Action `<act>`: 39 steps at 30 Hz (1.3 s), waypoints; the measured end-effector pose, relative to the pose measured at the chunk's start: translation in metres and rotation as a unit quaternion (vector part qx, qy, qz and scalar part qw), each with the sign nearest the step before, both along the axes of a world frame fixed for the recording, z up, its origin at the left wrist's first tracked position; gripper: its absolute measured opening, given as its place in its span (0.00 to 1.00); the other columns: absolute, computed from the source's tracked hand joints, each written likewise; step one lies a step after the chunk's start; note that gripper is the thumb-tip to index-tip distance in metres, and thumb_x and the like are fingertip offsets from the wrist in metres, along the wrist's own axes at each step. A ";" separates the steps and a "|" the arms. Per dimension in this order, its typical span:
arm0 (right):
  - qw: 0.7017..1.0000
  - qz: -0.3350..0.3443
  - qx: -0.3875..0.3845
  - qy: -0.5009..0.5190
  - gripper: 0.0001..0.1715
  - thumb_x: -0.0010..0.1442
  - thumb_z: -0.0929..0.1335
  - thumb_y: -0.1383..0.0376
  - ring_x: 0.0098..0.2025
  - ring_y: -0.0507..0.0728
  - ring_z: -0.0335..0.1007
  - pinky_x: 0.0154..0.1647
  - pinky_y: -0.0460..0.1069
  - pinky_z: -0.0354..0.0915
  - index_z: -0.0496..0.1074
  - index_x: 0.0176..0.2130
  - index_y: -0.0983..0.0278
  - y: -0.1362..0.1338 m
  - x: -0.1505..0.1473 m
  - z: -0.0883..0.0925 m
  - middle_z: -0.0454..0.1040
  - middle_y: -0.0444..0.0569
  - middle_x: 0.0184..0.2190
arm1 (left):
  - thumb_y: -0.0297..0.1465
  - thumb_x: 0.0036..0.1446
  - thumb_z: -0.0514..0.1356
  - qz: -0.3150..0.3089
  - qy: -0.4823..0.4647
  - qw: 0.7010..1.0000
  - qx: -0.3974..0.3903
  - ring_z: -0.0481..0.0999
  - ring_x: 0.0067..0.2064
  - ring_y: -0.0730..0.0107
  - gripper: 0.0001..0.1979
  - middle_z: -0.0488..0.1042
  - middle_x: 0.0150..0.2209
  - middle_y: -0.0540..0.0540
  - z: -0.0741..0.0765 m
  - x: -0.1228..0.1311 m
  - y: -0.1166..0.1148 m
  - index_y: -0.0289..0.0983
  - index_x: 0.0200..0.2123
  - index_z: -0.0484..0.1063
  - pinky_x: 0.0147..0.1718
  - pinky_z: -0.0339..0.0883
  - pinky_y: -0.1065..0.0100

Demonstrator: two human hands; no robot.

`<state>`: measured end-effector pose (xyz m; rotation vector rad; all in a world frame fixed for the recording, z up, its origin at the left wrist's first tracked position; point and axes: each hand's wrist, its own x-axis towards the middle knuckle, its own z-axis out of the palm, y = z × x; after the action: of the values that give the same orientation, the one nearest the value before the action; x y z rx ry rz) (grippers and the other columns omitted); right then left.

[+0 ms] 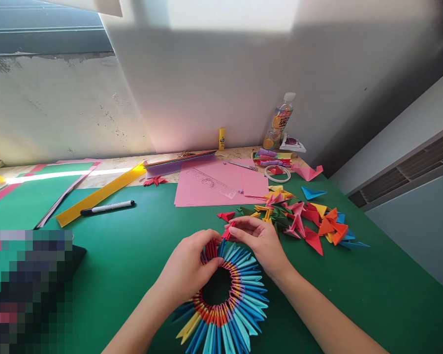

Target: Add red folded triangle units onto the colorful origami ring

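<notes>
A ring of interlocked folded paper pieces (236, 300), blue outside with orange, red and purple bands inside, lies on the green table cover (133, 255). My left hand (187, 268) is closed around the ring's upper left edge. My right hand (260, 241) pinches a small red folded paper piece (229, 231) at the ring's top. Another red piece (226, 215) lies just beyond the hands.
A pile of folded paper triangles (306, 219) in several colours lies at the right. Pink paper sheets (221, 184) with a clear ruler (211, 183), a black marker (107, 207), a yellow strip (101, 195), a tape roll (276, 173), a glue stick (221, 138) and a bottle (280, 120) sit farther back.
</notes>
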<state>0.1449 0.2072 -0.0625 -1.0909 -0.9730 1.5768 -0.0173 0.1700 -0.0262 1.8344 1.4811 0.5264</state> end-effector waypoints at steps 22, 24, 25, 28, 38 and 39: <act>0.998 0.035 0.031 -0.037 0.14 0.42 0.75 0.61 0.32 0.56 0.74 0.38 0.51 0.71 0.75 0.31 0.65 0.001 0.003 -0.002 0.77 0.47 0.28 | 0.26 0.50 0.59 -0.002 0.008 1.000 -0.005 0.71 0.41 0.65 0.11 0.74 0.39 0.51 -0.002 0.000 0.000 0.41 0.39 0.68 0.41 0.63 0.65; 0.996 0.049 0.044 -0.057 0.14 0.43 0.74 0.61 0.32 0.56 0.74 0.38 0.51 0.71 0.74 0.32 0.65 0.001 0.004 -0.005 0.76 0.47 0.29 | 0.26 0.50 0.59 -0.002 0.009 1.000 -0.005 0.71 0.42 0.64 0.12 0.74 0.40 0.51 -0.002 0.000 0.000 0.42 0.39 0.68 0.41 0.63 0.64; 0.995 0.053 0.049 -0.064 0.14 0.44 0.74 0.60 0.32 0.56 0.74 0.37 0.51 0.71 0.74 0.32 0.64 0.001 0.004 -0.006 0.76 0.47 0.30 | 0.26 0.50 0.59 -0.002 0.009 1.000 -0.005 0.71 0.42 0.64 0.12 0.74 0.40 0.51 -0.002 0.000 0.000 0.41 0.39 0.67 0.41 0.63 0.64; 0.994 0.051 0.063 -0.073 0.15 0.44 0.74 0.60 0.34 0.56 0.73 0.38 0.51 0.71 0.73 0.34 0.64 0.002 0.004 -0.007 0.76 0.47 0.31 | 0.26 0.49 0.60 -0.009 0.004 1.000 -0.004 0.71 0.42 0.64 0.13 0.73 0.40 0.51 -0.002 -0.001 0.000 0.41 0.40 0.67 0.42 0.62 0.64; 0.989 0.072 0.092 -0.088 0.13 0.46 0.73 0.61 0.33 0.55 0.73 0.37 0.50 0.70 0.71 0.32 0.64 0.001 0.004 -0.007 0.74 0.46 0.31 | 0.23 0.46 0.62 -0.024 0.015 1.000 -0.003 0.69 0.40 0.65 0.19 0.69 0.42 0.50 -0.003 -0.004 -0.001 0.42 0.42 0.65 0.41 0.62 0.64; 0.989 0.072 0.091 -0.090 0.13 0.45 0.74 0.61 0.32 0.55 0.73 0.36 0.50 0.70 0.71 0.32 0.64 0.001 0.005 -0.007 0.74 0.46 0.31 | 0.23 0.45 0.62 -0.026 0.018 0.999 -0.005 0.69 0.40 0.65 0.20 0.69 0.42 0.50 -0.004 -0.004 -0.001 0.42 0.42 0.65 0.41 0.63 0.64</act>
<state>0.1495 0.2083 -0.0697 -1.0671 -1.3161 1.4878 -0.0216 0.1691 -0.0297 1.8798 1.4523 0.4619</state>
